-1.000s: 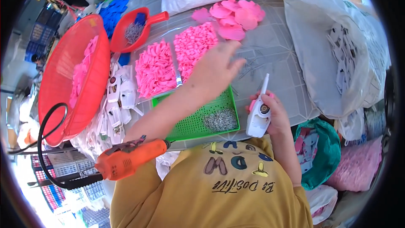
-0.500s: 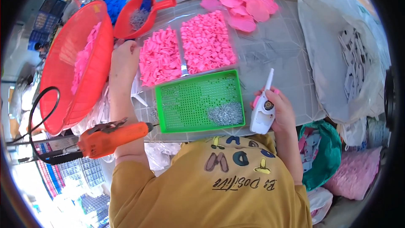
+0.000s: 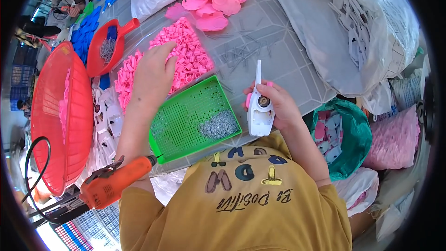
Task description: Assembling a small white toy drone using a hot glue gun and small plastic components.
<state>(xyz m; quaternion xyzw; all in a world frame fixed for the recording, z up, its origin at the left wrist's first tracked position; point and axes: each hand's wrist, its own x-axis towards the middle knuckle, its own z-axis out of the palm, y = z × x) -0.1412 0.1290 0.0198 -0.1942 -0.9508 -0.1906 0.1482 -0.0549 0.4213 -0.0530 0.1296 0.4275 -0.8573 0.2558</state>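
Observation:
My right hand [image 3: 283, 104] is closed around a white plastic half-shell [image 3: 261, 118] with a long narrow spout pointing away from me. A round dark part with a brassy centre sits in the shell, and pink plastic shows beside my fingers. My left hand [image 3: 155, 72] is above the small pink plastic pieces [image 3: 193, 60], thumb and fingers bent together at the pile. Whatever is between those fingertips is too small to make out. Nearer me lies a green perforated tray [image 3: 179, 121] with a heap of small silvery screws [image 3: 219, 124] at its right side.
An orange electric screwdriver [image 3: 116, 183] hangs by my left forearm. At left are a red basket [image 3: 55, 121], white shells [image 3: 107, 116] and a red scoop [image 3: 106, 49] of metal pins. Pink discs [image 3: 216, 4] lie far off; a white sack [image 3: 306, 23] and green bag [image 3: 353, 144] stand right.
My left hand has moved right, from beside the red scoop to over the small pink pieces. My right hand still grips the white half-shell. The whole view has shifted and turned.

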